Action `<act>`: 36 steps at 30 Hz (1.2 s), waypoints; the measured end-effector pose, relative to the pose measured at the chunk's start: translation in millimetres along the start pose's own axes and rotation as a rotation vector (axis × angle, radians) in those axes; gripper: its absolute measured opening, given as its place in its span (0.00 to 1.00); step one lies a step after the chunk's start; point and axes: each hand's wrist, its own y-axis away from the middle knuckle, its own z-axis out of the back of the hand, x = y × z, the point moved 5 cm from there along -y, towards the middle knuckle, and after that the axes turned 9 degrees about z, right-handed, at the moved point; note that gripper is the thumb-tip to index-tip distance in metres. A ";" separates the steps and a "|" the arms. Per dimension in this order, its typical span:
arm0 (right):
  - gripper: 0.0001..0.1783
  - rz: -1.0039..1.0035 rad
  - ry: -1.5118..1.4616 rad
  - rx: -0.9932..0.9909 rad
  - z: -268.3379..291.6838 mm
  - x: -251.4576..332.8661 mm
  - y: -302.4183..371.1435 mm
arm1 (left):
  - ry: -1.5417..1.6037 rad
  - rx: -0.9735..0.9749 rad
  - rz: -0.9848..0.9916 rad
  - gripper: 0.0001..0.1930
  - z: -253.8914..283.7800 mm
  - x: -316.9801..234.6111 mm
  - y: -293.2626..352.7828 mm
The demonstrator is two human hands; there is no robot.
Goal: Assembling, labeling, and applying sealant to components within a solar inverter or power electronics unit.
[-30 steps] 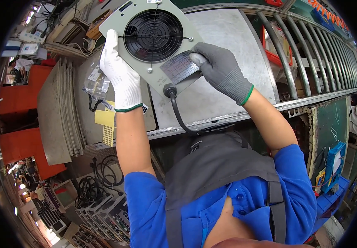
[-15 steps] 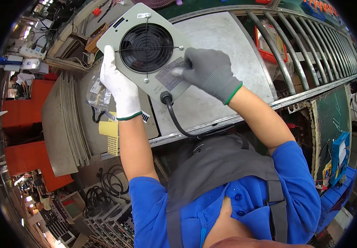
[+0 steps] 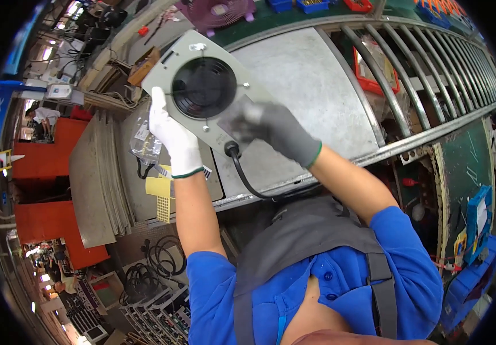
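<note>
A light grey metal box [image 3: 245, 96] with a round black fan grille [image 3: 204, 88] is tilted in front of me over the bench. My left hand [image 3: 174, 138], in a white glove, grips its left edge, fingers pointing away from me. In a grey glove, my right hand [image 3: 279, 131] is over the lower right part of the box, partly covering a printed label. Motion blurs its fingers, and whether they press on the label is unclear. A black power cord [image 3: 243, 173] runs from a socket at the box's near corner toward my apron.
Under the box lies a bare metal plate [image 3: 311, 75], with a roller conveyor [image 3: 409, 75] to its right. A clear plastic bag [image 3: 146, 142] and a yellow label sheet [image 3: 159, 188] lie left of my left forearm. A stack of thin sheets [image 3: 95, 184] stands farther left.
My right hand has moved toward me and a little left across the label, and is now blurred. The left hand keeps its hold on the box. The whole view has shifted slightly.
</note>
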 end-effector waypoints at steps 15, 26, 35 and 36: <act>0.43 0.151 -0.007 -0.316 155.7 45.1 49.0 | -0.514 -0.066 0.099 0.14 -90.7 158.2 157.6; 0.45 0.275 0.674 -0.623 154.3 23.0 78.2 | -1.025 0.475 0.012 0.15 -59.7 179.3 189.2; 0.33 0.187 0.068 -0.806 182.5 -59.3 117.5 | -1.453 0.309 -0.859 0.24 27.2 72.6 -54.2; 0.31 0.117 0.020 -0.769 173.4 -64.4 128.7 | -1.350 0.555 -0.551 0.25 26.9 87.9 -89.9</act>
